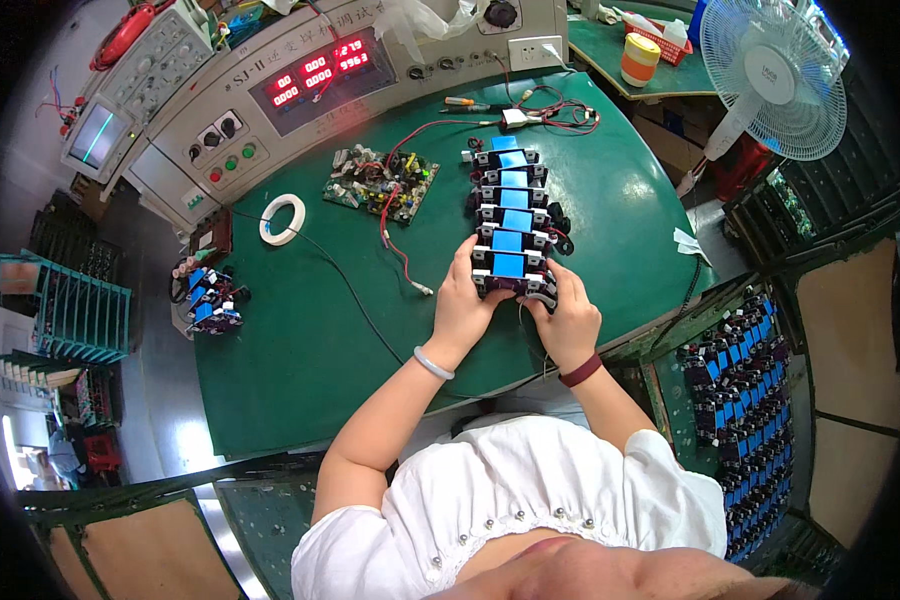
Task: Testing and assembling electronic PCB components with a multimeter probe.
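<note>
A row of several dark electronic modules with blue tops and white connectors (511, 220) lies on the green table (300, 370), running away from me. At its near end, my left hand (462, 305) grips the left side of the closest module (508, 265). My right hand (568, 318) closes on the same module's right side, its thumb near my left one. Both hands partly cover that module's front. Black wire ends stick out on the row's right side. Left of the row is a populated circuit board (382, 185), with a red-and-black cable (402, 258) lying over it.
A roll of white tape (282, 220) and more blue-topped modules (212, 300) sit at left. Behind stands a grey test panel with red displays (320, 78), beside an oscilloscope (98, 138). A white fan (765, 75) is at far right. Stacked modules (745, 400) fill the right side.
</note>
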`<state>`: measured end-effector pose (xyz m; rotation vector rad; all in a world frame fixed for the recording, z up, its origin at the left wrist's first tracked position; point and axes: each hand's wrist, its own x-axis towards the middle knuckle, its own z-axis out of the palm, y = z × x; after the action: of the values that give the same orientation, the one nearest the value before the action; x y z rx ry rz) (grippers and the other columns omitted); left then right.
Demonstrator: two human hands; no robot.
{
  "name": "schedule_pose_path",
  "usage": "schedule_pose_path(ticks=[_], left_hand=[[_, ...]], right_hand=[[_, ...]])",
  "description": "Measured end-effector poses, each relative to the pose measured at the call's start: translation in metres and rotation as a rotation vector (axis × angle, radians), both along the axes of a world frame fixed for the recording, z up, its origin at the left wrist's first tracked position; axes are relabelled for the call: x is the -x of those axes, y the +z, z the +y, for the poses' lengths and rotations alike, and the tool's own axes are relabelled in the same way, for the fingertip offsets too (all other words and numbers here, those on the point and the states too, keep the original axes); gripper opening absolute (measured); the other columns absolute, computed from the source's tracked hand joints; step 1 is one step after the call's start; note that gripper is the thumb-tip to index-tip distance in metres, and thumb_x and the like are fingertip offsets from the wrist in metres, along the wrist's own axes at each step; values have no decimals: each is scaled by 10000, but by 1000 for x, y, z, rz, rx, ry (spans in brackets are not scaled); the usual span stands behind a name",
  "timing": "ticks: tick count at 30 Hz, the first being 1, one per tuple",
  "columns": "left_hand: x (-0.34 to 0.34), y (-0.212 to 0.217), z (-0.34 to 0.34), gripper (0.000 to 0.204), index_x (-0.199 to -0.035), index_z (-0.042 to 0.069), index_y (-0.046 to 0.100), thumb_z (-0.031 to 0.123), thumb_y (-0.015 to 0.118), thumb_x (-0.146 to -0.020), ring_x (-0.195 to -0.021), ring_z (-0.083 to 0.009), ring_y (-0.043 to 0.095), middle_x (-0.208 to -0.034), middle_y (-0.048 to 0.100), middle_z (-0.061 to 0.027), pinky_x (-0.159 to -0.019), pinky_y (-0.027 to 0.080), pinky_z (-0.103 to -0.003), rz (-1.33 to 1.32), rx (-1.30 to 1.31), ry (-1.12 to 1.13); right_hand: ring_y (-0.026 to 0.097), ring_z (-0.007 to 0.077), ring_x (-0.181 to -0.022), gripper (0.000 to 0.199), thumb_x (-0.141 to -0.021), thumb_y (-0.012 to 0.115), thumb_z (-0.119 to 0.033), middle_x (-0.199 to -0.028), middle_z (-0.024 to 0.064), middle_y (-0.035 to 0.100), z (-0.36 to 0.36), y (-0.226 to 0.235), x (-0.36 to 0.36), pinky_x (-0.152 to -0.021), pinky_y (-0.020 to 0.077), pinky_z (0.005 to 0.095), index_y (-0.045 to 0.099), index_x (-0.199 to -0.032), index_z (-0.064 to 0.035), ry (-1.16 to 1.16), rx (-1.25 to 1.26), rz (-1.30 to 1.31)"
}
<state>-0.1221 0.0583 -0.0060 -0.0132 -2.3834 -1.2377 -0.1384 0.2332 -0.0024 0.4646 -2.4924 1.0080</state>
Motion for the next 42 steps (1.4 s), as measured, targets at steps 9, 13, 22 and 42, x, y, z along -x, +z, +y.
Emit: schedule_pose_path(ticks=[9, 13, 22, 42], left_hand=[[26, 8, 12, 892, -1420, 17, 373, 161, 866, -692, -1071, -426, 620, -1183, 615, -250, -907, 514, -462, -13, 31, 79], [40, 9, 12, 900, -1422, 18, 367, 144, 863, -682, -1089, -438, 610, -1218, 606, -258, -920, 508, -469, 23, 19, 119], [17, 23, -11, 1108, -1557, 7, 170, 266, 863, -734, -1438, -411, 317, -1562, 302, -246, -1186, 284, -436, 71, -2, -21], [-126, 98, -398, 1267, -1488, 417, 341, 33, 936, -437, -1433, -500, 262, -1657, 178, -25, -1130, 311, -658, -875, 750, 463]], right_hand=[[698, 326, -849, 442, -742, 820, -289, -1000, 101, 712, 3, 13, 39, -685, 552, 436, 636, -1102, -111, -23, -95, -99], [695, 340, -862, 450, -737, 828, -289, -974, 114, 715, -3, 19, 55, -705, 546, 447, 636, -1100, -108, -33, -112, -152], [623, 347, -1120, 670, -741, 862, -228, -1309, 152, 599, 17, 20, 26, -884, 526, 411, 561, -1307, -34, -51, -20, 63], [453, 151, -463, 296, -753, 757, 48, -924, 114, 666, -5, 37, -43, -441, 360, 283, 639, -1011, -34, 601, 211, 95]])
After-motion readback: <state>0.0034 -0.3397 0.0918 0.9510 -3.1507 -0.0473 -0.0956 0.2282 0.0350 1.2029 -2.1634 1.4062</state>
